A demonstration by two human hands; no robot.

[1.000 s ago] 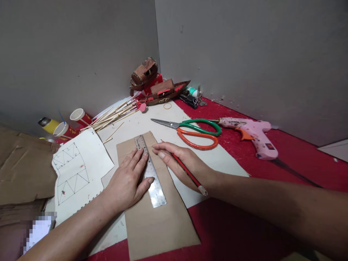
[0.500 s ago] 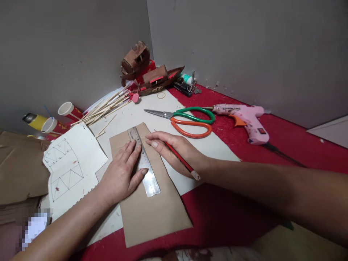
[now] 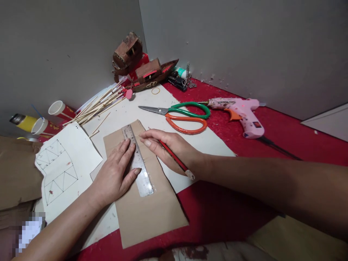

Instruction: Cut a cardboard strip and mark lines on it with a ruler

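A metal ruler (image 3: 143, 176) lies slantwise on a piece of brown cardboard (image 3: 148, 223). My left hand (image 3: 115, 172) rests flat on the ruler with fingers stretched out, pressing it to the cardboard, thumb near its right edge. Held in my right hand (image 3: 174, 150) is a red and black pencil (image 3: 176, 160), its blunt end pointing back toward me. The fingertips of that hand are beside the ruler's upper right edge, over the cardboard. Most of the pencil's front end is hidden by the fingers.
Scissors (image 3: 174, 113) with green and orange handles lie beyond my right hand, near a pink glue gun (image 3: 236, 108). Left are a paper with drawn triangles (image 3: 61, 170), wooden sticks (image 3: 99, 105), paper cups (image 3: 57, 108) and cardboard. A model boat (image 3: 152, 74) stands behind.
The whole scene has shifted slightly left in view. Both hands keep nearly the same pose around the ruler and cardboard. A tiny red light now shows on the glue gun.
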